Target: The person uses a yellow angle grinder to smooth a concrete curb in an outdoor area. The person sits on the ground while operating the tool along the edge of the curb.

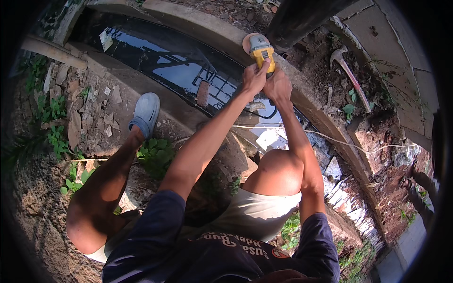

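Out ahead of me, both arms reach to a yellow angle grinder [263, 53] with a grey metal head and a round pinkish disc at its far left side. My left hand [255, 79] is closed on its body, with the thumb lying along the top. Wrapped round the rear of the body from the right is my right hand [278, 86]; its fingers are partly hidden. The grinder's head is over the concrete curb [226, 35], close to a dark, thick post [299, 21]. Whether the disc touches anything cannot be made out.
A channel of dark water [163, 61] runs below my arms, with a brick-like block [202, 93] in it. A claw hammer [350, 78] lies on soil at the right. One pale cord [339, 140] crosses the curb. Rubble [101, 106] and plants [155, 155] lie around my feet.
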Demonstrator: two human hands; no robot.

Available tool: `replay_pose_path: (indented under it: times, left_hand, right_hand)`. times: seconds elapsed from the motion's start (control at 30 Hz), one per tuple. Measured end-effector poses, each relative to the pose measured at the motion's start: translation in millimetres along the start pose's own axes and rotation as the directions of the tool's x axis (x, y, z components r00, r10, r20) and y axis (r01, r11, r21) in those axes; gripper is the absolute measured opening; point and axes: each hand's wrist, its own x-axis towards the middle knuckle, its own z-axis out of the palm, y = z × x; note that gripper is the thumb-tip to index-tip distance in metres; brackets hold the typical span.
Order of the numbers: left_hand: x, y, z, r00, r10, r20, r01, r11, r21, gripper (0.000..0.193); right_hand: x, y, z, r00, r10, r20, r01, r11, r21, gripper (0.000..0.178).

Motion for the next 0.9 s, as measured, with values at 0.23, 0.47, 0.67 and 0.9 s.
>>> replay_pose_path:
  times: [0.23,0.47,0.67,0.9]
  left_hand:
    - [2,-2,2,0.999,0.034,-0.028,-0.035,0.999,-0.028,0.059]
    - [10,-6,0,1.0,-0.006,-0.01,0.006,1.0,0.031,0.063]
    - [13,-7,-1,1.0,-0.004,-0.005,0.005,0.997,0.081,0.066]
    - [16,-7,-2,0.999,0.034,0.004,-0.034,0.996,0.077,0.064]
  right_hand:
    - [1,-3,-3,1.0,-0.005,0.023,0.005,1.0,-0.022,0.058]
    - [5,-3,-2,1.0,-0.025,0.007,0.026,0.999,-0.029,0.06]
    - [6,-1,-1,1.0,-0.018,0.001,0.018,0.999,-0.034,0.059]
    - [7,-4,-2,1.0,-0.009,0.005,0.009,1.0,-0.026,0.058]
